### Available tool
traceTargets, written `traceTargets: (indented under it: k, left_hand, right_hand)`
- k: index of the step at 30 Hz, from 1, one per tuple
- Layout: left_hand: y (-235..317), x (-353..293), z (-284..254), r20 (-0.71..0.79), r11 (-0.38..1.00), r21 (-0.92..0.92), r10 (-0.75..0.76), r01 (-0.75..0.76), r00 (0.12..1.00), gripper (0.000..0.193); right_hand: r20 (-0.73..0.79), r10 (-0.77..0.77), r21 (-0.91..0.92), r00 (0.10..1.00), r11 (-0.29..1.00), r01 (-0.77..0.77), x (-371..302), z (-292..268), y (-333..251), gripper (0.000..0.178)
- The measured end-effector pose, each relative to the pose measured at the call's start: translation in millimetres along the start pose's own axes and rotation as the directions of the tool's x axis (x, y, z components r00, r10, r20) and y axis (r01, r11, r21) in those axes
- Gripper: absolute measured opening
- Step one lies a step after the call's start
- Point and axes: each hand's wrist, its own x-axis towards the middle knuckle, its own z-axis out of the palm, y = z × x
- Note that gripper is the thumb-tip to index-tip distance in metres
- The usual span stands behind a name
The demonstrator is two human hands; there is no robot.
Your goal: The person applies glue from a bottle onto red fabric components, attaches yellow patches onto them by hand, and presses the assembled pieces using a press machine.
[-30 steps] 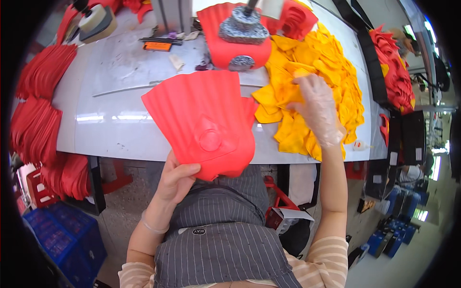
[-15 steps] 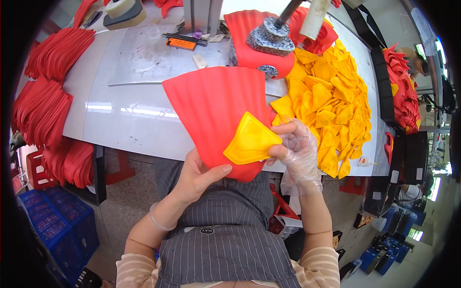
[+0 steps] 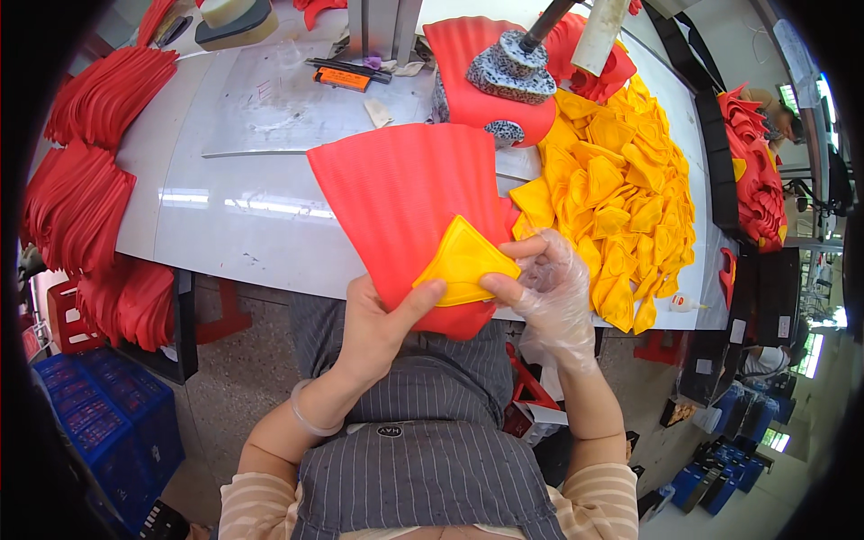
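Observation:
A red, ribbed, fan-shaped sheet (image 3: 405,189) is held up over the table's front edge, its wide end away from me. On its narrower part lies a yellow, kite-shaped padded patch (image 3: 461,261) with a raised border. My left hand (image 3: 382,324) is closed on the lower left side of the sheet, the thumb pressing the patch's left corner. In a thin clear plastic glove, my right hand (image 3: 544,283) pinches the patch's right corner, thumb on top. Its bare thumb and finger tips stick out of the glove. The fingers under the sheet are hidden.
Several yellow patches (image 3: 621,207) are heaped on the right of the white table (image 3: 243,243). Red sheets (image 3: 85,207) stand stacked at the left. Behind my hands, a speckled press block (image 3: 511,76) sits on a red piece. A small white bottle (image 3: 684,303) lies near the right edge.
My left thumb has moved up from the sheet onto the patch's left corner. My right thumb has shifted inward over the patch. The sheet has barely moved.

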Motion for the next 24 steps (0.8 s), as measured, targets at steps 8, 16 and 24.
traceTargets:
  k: [8,16,24]
  left_hand:
    - [1.0,1.6,1.1,0.026,0.986,-0.161,0.054,-0.049,0.998,0.023]
    - [-1.9,2.6,-0.3,-0.028,0.993,-0.024,0.118,-0.119,0.993,0.022]
    - [-3.8,2.5,-4.3,0.070,0.991,-0.122,0.061,-0.052,0.996,0.032]
  right_hand:
    - [0.095,-0.161,-0.036,0.982,0.986,0.165,7.2,-3.2,1.8,0.067]
    - [0.132,-0.058,-0.046,0.990,0.997,0.065,-1.3,-0.1,-4.3,0.041]
    - [0.228,-0.006,0.108,0.974,0.994,-0.019,0.7,-3.8,-3.0,0.047]
